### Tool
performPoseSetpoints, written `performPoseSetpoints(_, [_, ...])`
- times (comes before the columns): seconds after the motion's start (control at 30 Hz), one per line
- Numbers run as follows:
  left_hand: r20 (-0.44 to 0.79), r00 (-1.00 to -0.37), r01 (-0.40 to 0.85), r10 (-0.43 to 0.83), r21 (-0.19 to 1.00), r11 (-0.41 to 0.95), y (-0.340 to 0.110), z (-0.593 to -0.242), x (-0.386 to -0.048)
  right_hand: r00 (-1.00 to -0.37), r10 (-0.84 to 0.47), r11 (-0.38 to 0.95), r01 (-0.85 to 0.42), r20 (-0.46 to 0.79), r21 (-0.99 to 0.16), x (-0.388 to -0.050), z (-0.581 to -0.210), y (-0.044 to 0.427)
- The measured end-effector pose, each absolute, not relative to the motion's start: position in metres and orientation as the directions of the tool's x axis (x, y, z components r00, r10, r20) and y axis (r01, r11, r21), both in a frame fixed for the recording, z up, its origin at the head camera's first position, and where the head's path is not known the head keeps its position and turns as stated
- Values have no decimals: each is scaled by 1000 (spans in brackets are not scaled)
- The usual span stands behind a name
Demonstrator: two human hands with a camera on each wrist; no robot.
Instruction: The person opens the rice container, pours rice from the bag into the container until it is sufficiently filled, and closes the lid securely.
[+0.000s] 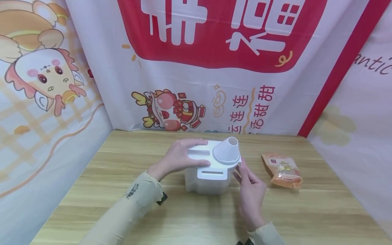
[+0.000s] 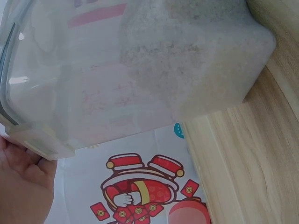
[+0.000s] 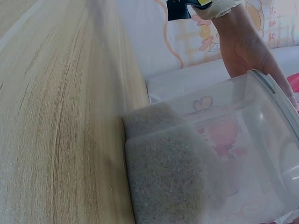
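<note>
A translucent plastic storage container [image 1: 209,183] stands upright on the table, partly filled with pale grains [image 3: 163,177] that look like rice. Its white lid [image 1: 200,152] is seated on top and carries a white cone-shaped spout [image 1: 228,149]. My left hand [image 1: 177,154] grips the lid's left part, thumb on the near side and fingers toward the far side. In the left wrist view its fingers touch a clip [image 2: 42,142] at the lid's edge. My right hand [image 1: 251,190] holds the container's right side by the lid's corner; its fingertips are partly hidden.
An orange and clear packaged bag [image 1: 283,170] lies on the wooden table [image 1: 128,153] to the right of the container. Printed cloth [image 1: 101,61] hangs behind the table and along both sides.
</note>
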State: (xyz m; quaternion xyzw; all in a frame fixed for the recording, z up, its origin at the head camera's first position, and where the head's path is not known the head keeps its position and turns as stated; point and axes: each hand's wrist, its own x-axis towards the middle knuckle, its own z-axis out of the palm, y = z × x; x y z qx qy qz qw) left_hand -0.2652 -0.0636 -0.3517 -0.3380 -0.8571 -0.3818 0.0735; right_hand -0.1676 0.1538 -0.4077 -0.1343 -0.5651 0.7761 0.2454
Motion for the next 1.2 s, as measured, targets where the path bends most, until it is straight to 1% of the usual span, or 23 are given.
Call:
performPoseSetpoints(0.33, [389,-760,639,521,594,490,-64,-353,-265,-845,528,-245,-239,78,-940,-167,-407,153])
performPoseSetpoints(0.53, [387,-765,632,515,606,483,-64,-354,-264,-841,534,-252,-258,88,-933,-168,-409,152])
performPoseSetpoints(0.97, [383,-775,618,503,628,474,-63,-354,-262,-831,543,-210,-277,124,-938,-167,-408,151])
performPoseSetpoints(1.2, [395,-767,627,506,626,463,-62,-355,-263,-841,534,-203,-224,84,-953,-166,-409,151])
